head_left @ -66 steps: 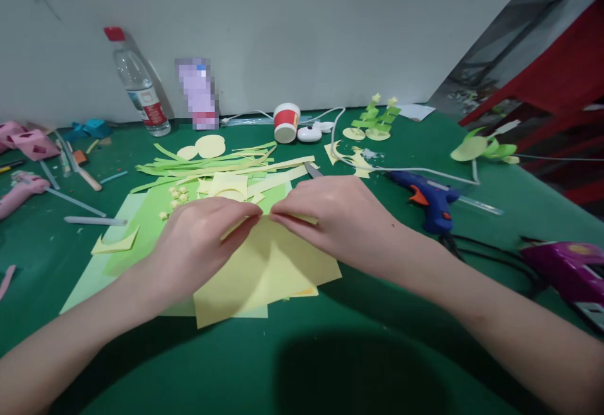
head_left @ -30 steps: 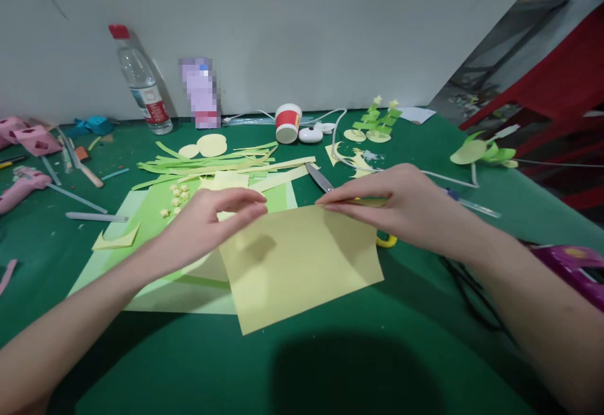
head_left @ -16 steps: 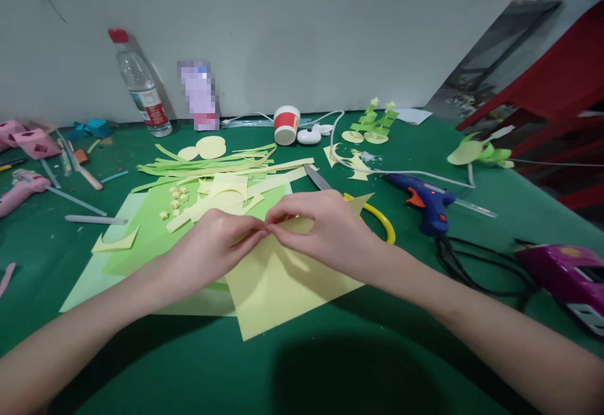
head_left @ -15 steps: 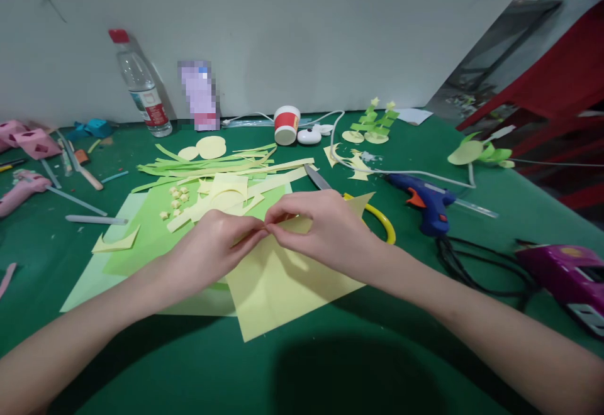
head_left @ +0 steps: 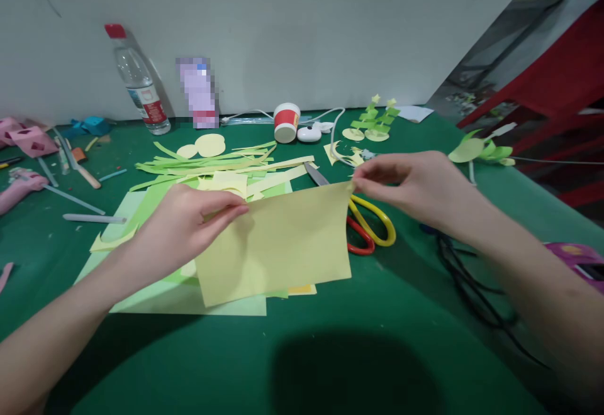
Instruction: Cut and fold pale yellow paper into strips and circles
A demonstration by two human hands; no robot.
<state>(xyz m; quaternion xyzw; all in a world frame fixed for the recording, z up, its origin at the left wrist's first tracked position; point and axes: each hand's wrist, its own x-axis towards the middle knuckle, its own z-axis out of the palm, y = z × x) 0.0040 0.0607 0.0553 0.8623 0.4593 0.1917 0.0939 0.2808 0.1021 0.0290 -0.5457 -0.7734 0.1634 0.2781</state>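
Observation:
A pale yellow paper sheet [head_left: 278, 245] is held up above the green table [head_left: 330, 352]. My left hand [head_left: 182, 226] pinches its upper left corner and my right hand [head_left: 410, 185] pinches its upper right corner; the sheet is spread wide between them. Below it lie light green sheets [head_left: 151, 289] and other yellow pieces. Scissors with red and yellow handles [head_left: 365, 226] lie just right of the sheet, under my right hand.
Green and yellow paper strips [head_left: 212, 166] and yellow circles [head_left: 207, 146] lie behind. A water bottle [head_left: 139, 85], a red-and-white cup [head_left: 286, 122], small paper trees [head_left: 375, 119], pink glue guns [head_left: 21, 182] at the left, a purple one [head_left: 576, 261] and black cords [head_left: 472, 283] at the right.
My hands were pinched together at the sheet's top edge; now they have drawn apart, the right hand moving right and up, and the sheet is spread and lifted. The scissors' handles show.

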